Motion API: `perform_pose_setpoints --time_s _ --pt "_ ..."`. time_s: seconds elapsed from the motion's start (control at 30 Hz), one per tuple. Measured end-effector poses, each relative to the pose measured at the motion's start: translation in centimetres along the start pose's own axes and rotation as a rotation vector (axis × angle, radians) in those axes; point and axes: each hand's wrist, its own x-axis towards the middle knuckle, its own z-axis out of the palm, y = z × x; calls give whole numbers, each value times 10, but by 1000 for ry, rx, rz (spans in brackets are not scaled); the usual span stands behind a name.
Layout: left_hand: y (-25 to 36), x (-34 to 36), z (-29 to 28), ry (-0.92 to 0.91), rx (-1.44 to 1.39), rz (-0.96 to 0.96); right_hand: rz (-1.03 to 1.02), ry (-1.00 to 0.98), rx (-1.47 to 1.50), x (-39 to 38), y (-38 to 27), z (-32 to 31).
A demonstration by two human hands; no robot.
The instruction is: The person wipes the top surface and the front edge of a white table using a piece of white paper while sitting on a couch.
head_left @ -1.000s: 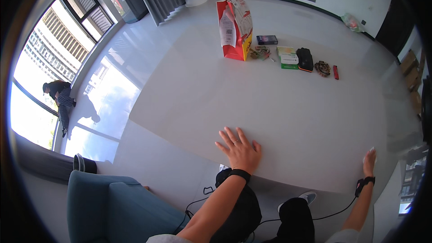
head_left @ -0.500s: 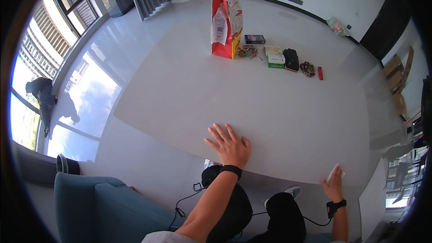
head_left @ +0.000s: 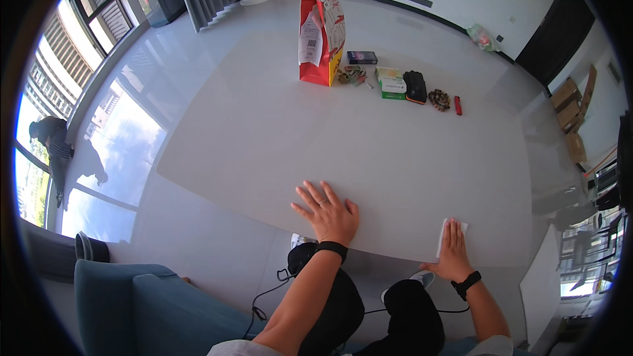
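Pressed flat rather than clenched, the right hand (head_left: 453, 260) grasps nothing in a closed fist; its fingers lie together and extended over a folded white cloth or tissue (head_left: 464, 226), whose material cannot be settled at this scale. The cloth, the thing in use, lies on the smooth, pale grey tabletop (head_left: 277, 138) near the close edge, right of centre, with its margins showing beyond the fingers. Bare and released, the left hand (head_left: 335, 221) rests palm down near the same edge, its fingers spread and no object beneath it that can be seen. Progress is a matter of judgement: the work with the cloth appears to be under way and not finished, since the cloth is laid out under the palm rather than put aside. No streak or damp patch is distinct enough to tell how much of the surface has been covered. At the far side, apart from both hands, stand or lie a tall red paper bag with white handles (head_left: 320, 39), a flat dark box (head_left: 362, 57), a green-and-white carton (head_left: 391, 84), a black zippered case (head_left: 415, 87), a coil of brown beads (head_left: 439, 99) and a slim red object (head_left: 458, 105); the areas beneath these are presumably left untreated.
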Motion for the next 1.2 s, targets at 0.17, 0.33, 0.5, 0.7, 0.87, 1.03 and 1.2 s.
perform_pose_setpoints --time_s 0.17,0.33,0.5,0.7,0.87,1.03,1.2 --pt "0 0 0 -4 6 3 36 -64 -7 6 -5 -7" --pt "-1 1 3 -14 8 -7 25 -23 -37 9 -5 -6" --pt "0 1 -1 -12 10 -10 23 -22 -65 11 -2 -2" --pt "-1 0 0 -9 3 -7 37 -45 -91 12 -3 -1" --pt "-1 0 1 -2 5 -6 44 -46 -85 11 -5 -3" --pt "-1 1 1 8 5 -2 38 -28 -82 11 -5 -3" --pt "-1 1 0 2 4 -4 34 -13 -86 11 -5 -2"
